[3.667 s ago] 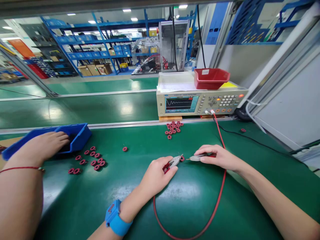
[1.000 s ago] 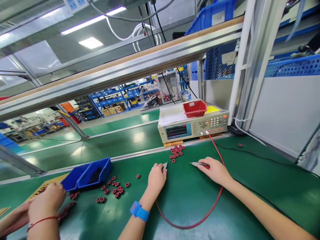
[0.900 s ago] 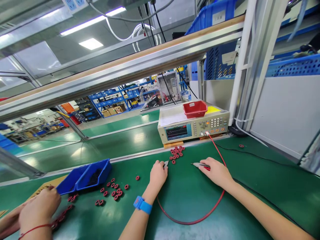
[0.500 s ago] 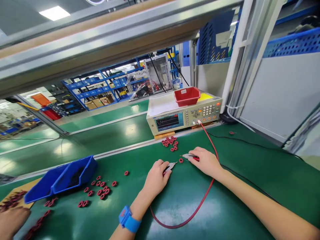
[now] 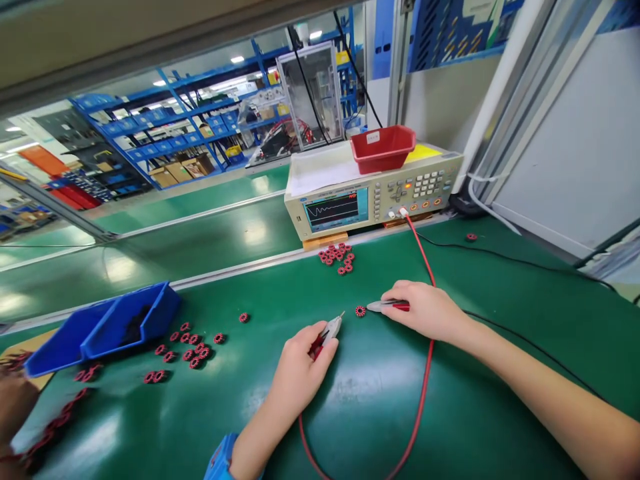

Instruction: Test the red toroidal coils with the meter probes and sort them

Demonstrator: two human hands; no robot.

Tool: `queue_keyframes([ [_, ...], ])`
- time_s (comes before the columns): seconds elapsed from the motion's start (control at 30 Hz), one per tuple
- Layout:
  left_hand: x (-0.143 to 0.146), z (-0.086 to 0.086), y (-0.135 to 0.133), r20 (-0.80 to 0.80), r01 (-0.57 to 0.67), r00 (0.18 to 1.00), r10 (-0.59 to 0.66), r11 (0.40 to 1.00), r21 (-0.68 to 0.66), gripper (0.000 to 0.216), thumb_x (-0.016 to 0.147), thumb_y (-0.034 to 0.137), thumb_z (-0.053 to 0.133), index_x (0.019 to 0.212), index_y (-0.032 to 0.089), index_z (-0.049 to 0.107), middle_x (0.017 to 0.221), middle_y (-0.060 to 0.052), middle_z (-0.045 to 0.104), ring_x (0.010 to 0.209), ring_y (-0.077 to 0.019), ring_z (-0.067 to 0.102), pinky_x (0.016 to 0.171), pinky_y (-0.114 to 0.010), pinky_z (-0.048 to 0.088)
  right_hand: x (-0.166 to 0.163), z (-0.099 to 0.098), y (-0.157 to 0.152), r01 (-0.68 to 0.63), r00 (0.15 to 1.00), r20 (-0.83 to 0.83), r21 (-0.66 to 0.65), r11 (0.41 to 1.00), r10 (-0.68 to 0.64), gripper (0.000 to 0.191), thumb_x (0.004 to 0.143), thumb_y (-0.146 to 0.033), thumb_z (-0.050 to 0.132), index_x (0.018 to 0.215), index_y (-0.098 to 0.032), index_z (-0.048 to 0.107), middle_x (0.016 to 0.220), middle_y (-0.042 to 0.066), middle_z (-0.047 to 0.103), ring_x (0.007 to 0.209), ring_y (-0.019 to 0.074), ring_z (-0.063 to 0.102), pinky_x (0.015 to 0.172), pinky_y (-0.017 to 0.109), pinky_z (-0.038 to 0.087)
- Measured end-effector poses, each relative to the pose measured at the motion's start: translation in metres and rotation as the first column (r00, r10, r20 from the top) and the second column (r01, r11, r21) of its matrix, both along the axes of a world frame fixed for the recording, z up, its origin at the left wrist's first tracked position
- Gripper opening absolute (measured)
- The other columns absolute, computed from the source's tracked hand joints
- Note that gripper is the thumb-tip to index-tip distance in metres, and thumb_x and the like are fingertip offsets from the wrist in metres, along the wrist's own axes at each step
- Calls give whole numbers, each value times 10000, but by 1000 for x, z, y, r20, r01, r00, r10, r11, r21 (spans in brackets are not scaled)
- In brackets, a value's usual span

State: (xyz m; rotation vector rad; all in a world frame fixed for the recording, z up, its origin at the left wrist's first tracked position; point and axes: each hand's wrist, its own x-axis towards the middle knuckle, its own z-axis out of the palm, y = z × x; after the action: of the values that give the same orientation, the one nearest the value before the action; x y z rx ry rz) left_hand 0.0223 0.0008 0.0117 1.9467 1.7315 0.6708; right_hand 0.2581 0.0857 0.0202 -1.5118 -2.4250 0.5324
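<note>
My left hand (image 5: 303, 360) is closed around a test clip (image 5: 331, 329) with metal jaws and a red handle, its tip pointing up and to the right. My right hand (image 5: 425, 308) grips a second test clip (image 5: 383, 305) whose tip points left. Between the two tips a small red-and-black toroidal coil (image 5: 360, 311) lies on the green bench. The right clip's tip is close beside the coil; the left one is a little apart from it. A red cable (image 5: 424, 393) loops from the tester (image 5: 377, 193) down past my hands.
A red bin (image 5: 383, 150) sits on the tester. Small coils are clustered before it (image 5: 336, 257), and more coils (image 5: 197, 353) lie at left by blue bins (image 5: 125, 330). Another person's hand (image 5: 17, 400) is at the left edge. A black cable (image 5: 520, 252) crosses the right side.
My left hand's clip has drawn back from the coil and tilted more upward. The right clip stays close to the coil. The camera view has shifted down and closer.
</note>
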Motion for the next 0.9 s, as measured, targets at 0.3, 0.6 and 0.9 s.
queue_keyframes([
  [0.3,-2,15,-6,-83,54,995,-53,999,10,261,854,335,496,1036,204,630,835,-19,691,681,-146,606,629,-231,451,5,6,-4,-104,995,-11,-96,990,103,226,807,-406,519,829,-283,707,822,10,651,729,187,592,562,259,394],
  [0.6,-3,14,-5,-54,89,994,-93,994,-66,271,861,336,494,1055,194,620,828,-8,691,681,-151,603,640,-237,449,-8,5,-13,-160,986,-53,-102,982,156,205,797,-365,536,882,-283,704,853,8,653,743,186,597,613,265,410],
  [0.9,2,10,-1,-25,78,996,-80,995,-69,259,858,305,492,1052,204,631,953,-37,702,802,-195,631,706,-271,470,11,15,-2,-220,968,-151,-139,965,199,231,799,-430,543,854,-284,713,823,5,653,739,175,592,612,255,422],
])
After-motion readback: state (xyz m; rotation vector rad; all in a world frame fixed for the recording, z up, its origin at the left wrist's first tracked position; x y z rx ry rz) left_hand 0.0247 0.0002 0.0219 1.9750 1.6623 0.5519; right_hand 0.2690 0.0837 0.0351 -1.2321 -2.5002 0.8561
